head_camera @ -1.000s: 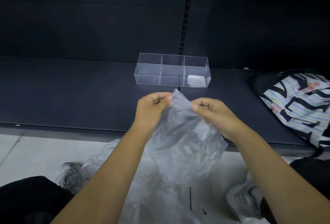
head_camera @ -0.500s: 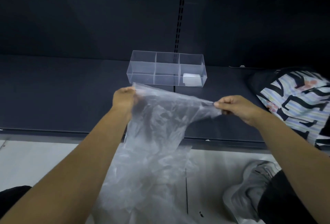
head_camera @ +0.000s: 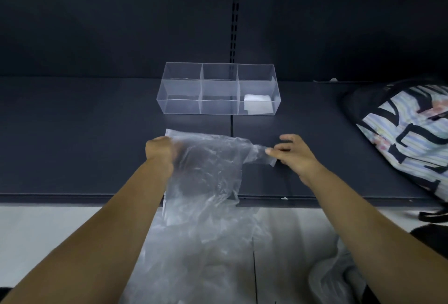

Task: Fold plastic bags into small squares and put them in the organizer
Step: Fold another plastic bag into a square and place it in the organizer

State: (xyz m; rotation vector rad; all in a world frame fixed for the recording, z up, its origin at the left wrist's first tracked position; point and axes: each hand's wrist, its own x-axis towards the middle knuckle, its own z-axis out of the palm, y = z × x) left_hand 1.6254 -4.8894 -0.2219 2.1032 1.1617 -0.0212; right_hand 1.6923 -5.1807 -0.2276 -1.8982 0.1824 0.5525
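Hanging tail: the lower part of the plastic bag (head_camera: 208, 165) is draping over the shelf's front edge and trailing onto the pale floor (head_camera: 60, 231), since only its top is being laid flat.
Loose plastic (head_camera: 332, 277): more crumpled film is lying on the floor just beside the right forearm, probably waiting its turn; how many bags it is making up cannot be told.
Shelf (head_camera: 84, 146): the dark surface is serving as the folding board, with the bag's upper half lying on it between the two hands.
Left hand (head_camera: 160, 149): it is gripping the bag's top left corner with fingers curled, anchoring that end so the film is pulling taut.
Right hand (head_camera: 294, 155): its thumb is pressing on the bag's narrow handle strip and drawing it rightward, while the forefinger is lifting clear; whether a lower finger is pinching underneath, I cannot tell.
Step in hand: the sheet is being stretched and smoothed, judging by the opposed pull; no crease is being made yet.
Organizer (head_camera: 179, 107): the clear divided box is standing just beyond the bag, apart from it, within easy reach for dropping squares in.
Folded square (head_camera: 257, 104): one white packet is lying in the right-hand compartment.
Patterned bag (head_camera: 407, 134): it is resting at the shelf's far right, well apart from the work.
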